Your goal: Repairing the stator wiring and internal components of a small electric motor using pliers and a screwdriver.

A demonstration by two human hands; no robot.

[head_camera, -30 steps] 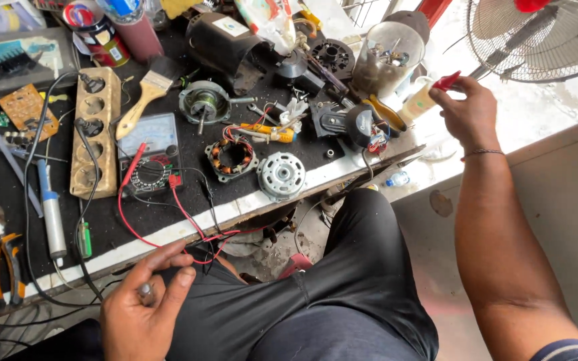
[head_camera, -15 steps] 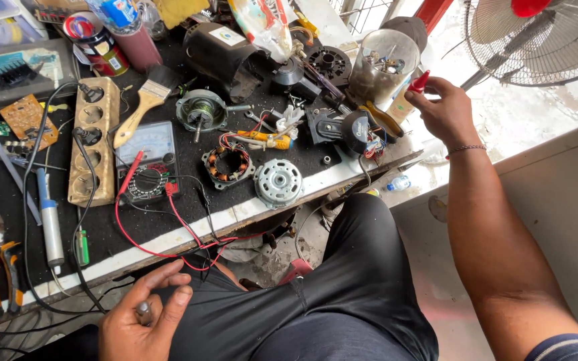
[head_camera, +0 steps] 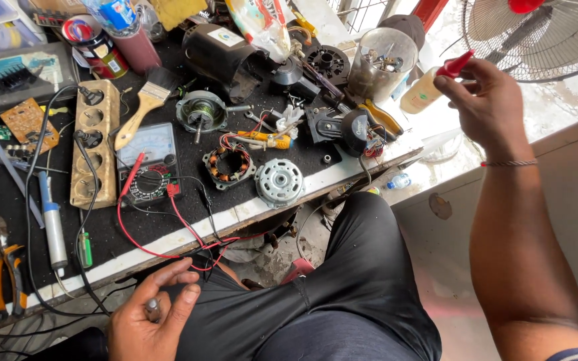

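Right hand [head_camera: 486, 107] is up off the tabletop [head_camera: 282, 204], its grip pinching the red cap [head_camera: 455, 64] of a small squeeze bottle [head_camera: 421, 93] that hangs just below the fingertips. Left hand [head_camera: 148, 321] sits low by the lap, grip curled around a small metal part [head_camera: 150, 309]. The motor is apart: stator [head_camera: 227, 164] and end cover [head_camera: 279, 182] lie loose up ahead of the left grip, nothing reassembled yet. Looks mid-job to me, oiling or gluing not started.

A multimeter [head_camera: 150, 164] with a pale dial face lies mid-bench; a red-labelled tin [head_camera: 95, 47] stands behind.
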